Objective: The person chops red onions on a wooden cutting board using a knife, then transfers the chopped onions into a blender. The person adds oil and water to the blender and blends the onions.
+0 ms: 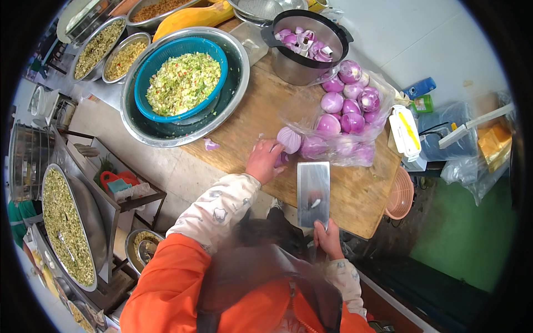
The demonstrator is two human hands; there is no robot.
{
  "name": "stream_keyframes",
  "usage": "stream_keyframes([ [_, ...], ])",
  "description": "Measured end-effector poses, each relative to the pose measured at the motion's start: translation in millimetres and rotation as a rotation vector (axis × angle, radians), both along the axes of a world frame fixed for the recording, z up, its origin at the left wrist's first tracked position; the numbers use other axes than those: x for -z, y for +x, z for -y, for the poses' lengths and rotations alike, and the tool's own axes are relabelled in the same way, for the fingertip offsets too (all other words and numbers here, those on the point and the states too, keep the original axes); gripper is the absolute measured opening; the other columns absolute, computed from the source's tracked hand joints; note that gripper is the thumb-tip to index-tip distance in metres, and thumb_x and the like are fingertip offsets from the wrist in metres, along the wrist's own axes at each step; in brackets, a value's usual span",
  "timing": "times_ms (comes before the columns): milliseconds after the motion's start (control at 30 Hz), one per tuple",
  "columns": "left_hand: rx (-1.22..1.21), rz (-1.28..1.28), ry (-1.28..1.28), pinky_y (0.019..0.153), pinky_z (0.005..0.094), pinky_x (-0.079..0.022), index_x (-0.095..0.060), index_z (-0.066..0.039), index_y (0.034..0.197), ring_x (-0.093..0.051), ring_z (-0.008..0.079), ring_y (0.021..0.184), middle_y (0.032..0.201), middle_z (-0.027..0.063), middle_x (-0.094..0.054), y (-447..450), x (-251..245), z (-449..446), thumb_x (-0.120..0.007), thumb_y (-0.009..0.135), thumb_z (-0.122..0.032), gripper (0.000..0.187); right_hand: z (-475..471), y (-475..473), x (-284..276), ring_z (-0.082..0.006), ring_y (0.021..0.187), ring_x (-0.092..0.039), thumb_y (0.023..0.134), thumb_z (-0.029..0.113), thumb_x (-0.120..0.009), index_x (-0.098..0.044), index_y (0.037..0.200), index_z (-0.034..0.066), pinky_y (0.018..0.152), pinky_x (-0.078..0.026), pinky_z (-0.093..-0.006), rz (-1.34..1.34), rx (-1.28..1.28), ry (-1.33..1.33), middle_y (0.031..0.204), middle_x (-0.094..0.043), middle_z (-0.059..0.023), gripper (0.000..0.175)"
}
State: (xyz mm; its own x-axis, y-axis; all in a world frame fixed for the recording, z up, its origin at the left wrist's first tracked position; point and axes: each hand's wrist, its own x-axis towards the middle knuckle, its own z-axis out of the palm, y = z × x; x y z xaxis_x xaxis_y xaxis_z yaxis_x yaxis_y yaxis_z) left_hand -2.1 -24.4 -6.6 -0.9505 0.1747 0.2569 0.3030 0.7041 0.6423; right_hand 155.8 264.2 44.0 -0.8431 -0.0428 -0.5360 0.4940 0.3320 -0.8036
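My left hand is low over the near edge of the wooden table, its fingers and thumb around a red onion piece, partly hidden by the fingers. Touching or just beyond those fingers is a cut red onion half, its layered face showing. In my right hand is the handle of a cleaver. Its broad blade points away from me, with a small white scrap stuck on it. Peeled red onions lie in a clear plastic bag right of the onion half.
The wooden table bears a steel pot of onion chunks around a central blade post. To the left, a blue basket of chopped vegetables sits inside a steel basin. A purple onion scrap lies near the edge. A pink basket stands below right.
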Motion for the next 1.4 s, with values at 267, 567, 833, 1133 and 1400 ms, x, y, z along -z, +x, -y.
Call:
stream_keyframes([
  [267,-0.076,-0.087,0.067,0.1,0.0449,-0.045,-0.068,-0.016,0.113,-0.054,0.0343,0.113,0.119,0.0095,-0.059,5,11,-17,-0.088,0.065,-0.018,0.052,52,7,54,-0.0153,0.042,-0.049,0.103,0.014,-0.053,-0.048,0.103,0.0034,0.04,-0.043,-0.0321,0.206,0.293,-0.469,0.061,-0.05,-0.005,0.012],
  [567,-0.073,-0.104,0.232,0.101,0.0471,-0.044,-0.068,-0.015,0.114,-0.051,0.0374,0.117,0.121,0.0126,-0.057,23,-10,-6,-0.085,0.069,-0.017,0.048,114,4,17,-0.0141,0.042,-0.049,0.102,0.009,-0.052,-0.045,0.106,0.0011,0.041,-0.043,-0.0317,0.055,0.003,-0.362,0.058,-0.049,-0.0045,0.011],
  [833,-0.032,-0.708,0.316,0.1,0.0437,-0.046,-0.073,-0.013,0.108,-0.055,0.0354,0.115,0.119,0.0149,-0.058,-159,-181,-20,-0.084,0.074,-0.019,0.036,114,-106,-95,-0.0095,0.048,-0.052,0.102,0.013,-0.056,-0.048,0.105,-0.0002,0.044,-0.043,-0.026,-0.367,0.161,-0.311,0.065,-0.055,-0.0022,0.016],
  [1133,0.095,-0.266,0.33,0.086,0.0421,-0.052,-0.07,-0.006,0.1,-0.066,0.0353,0.095,0.097,0.015,-0.068,-178,-130,15,-0.061,0.082,-0.003,0.021,29,-80,-73,-0.0097,0.048,-0.051,0.1,0.009,-0.058,-0.05,0.105,0.0007,0.045,-0.041,-0.0259,-0.317,0.341,-0.205,0.065,-0.054,-0.0021,0.013],
  [1400,0.175,0.143,-0.108,0.096,0.044,-0.05,-0.061,-0.009,0.127,-0.057,0.0382,0.115,0.123,0.0166,-0.059,-68,-12,-7,-0.074,0.079,-0.01,0.049,16,-56,-50,-0.0095,0.049,-0.053,0.1,0.012,-0.06,-0.051,0.104,0.0,0.046,-0.042,-0.0261,-0.223,0.191,-0.099,0.064,-0.056,-0.0013,0.016],
])
